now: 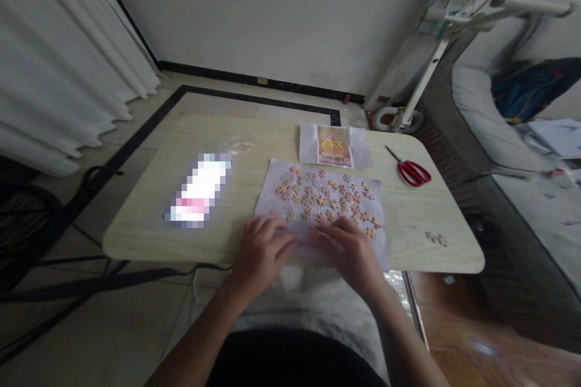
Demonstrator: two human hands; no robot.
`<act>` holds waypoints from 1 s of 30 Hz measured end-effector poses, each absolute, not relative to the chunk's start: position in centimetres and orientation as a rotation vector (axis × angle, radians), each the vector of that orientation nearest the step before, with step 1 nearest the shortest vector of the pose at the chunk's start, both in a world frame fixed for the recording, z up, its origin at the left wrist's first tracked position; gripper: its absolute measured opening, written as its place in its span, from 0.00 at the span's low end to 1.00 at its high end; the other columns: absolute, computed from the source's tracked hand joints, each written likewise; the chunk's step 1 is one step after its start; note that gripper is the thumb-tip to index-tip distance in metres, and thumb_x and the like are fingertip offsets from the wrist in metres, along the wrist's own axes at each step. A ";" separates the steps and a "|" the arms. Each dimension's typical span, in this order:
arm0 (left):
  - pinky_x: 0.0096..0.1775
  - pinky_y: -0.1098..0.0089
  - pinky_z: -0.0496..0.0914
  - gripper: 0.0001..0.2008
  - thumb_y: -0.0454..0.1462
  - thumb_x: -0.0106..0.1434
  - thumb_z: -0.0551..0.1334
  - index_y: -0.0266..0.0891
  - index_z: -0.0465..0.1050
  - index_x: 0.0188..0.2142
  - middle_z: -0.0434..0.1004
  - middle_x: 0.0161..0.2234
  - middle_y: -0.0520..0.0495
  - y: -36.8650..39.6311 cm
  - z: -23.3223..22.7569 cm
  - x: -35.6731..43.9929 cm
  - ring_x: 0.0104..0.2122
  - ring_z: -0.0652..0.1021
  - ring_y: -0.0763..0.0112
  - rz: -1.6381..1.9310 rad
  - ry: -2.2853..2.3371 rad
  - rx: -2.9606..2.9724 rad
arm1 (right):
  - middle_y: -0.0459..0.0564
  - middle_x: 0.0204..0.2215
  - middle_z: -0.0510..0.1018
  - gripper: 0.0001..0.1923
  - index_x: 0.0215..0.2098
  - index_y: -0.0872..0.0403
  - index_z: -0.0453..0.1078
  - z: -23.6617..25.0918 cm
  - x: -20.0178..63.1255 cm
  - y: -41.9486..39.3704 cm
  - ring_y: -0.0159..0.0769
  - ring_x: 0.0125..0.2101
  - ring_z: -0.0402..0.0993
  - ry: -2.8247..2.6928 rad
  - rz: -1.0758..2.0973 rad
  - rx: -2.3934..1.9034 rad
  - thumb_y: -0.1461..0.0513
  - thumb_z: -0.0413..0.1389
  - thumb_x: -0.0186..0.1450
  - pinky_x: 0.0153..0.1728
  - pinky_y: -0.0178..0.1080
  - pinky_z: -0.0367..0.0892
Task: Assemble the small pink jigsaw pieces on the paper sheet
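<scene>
A white sheet of paper point(272, 193) lies on the table in front of me, strewn with many small jigsaw puzzle pieces point(333, 196). My left hand point(264, 248) rests over the sheet's near left corner, fingers and thumb apart. Across from it, my right hand point(347, 251) lies over the near edge, its fingers stretched towards the left. No object shows in either hand, though the undersides of the fingers are hidden. Just beyond the sheet is a picture card point(332, 146) with yellow characters, on white paper.
Red-handled scissors point(413, 173) lie at the table's right, with a few small brown bits point(436, 239) nearer me. A bright, pixelated phone-shaped object point(200, 190) is on the left beside clear plastic point(240, 144). A grey sofa point(521, 205) borders the right side.
</scene>
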State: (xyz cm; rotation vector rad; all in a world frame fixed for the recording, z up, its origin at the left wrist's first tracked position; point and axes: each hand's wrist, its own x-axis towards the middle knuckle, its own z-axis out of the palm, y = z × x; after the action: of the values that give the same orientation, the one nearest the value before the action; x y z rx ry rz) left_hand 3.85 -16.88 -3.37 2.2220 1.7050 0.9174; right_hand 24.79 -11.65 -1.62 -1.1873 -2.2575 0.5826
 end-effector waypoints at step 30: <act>0.49 0.54 0.66 0.05 0.34 0.64 0.61 0.42 0.75 0.38 0.75 0.39 0.45 -17.0 -3.0 3.7 0.47 0.72 0.58 0.895 1.709 2.257 | 0.51 0.32 0.68 0.13 0.45 0.50 0.77 -0.6 23.2 -14.0 0.38 0.34 0.64 -2.486 0.678 -1.187 0.67 0.53 0.66 0.33 0.39 0.63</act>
State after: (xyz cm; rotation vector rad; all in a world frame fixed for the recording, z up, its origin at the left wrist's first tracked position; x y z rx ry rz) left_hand 3.69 -17.04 -3.01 2.2568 1.7086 0.8945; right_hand 23.20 -13.97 -0.62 -1.1865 -2.4857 0.6784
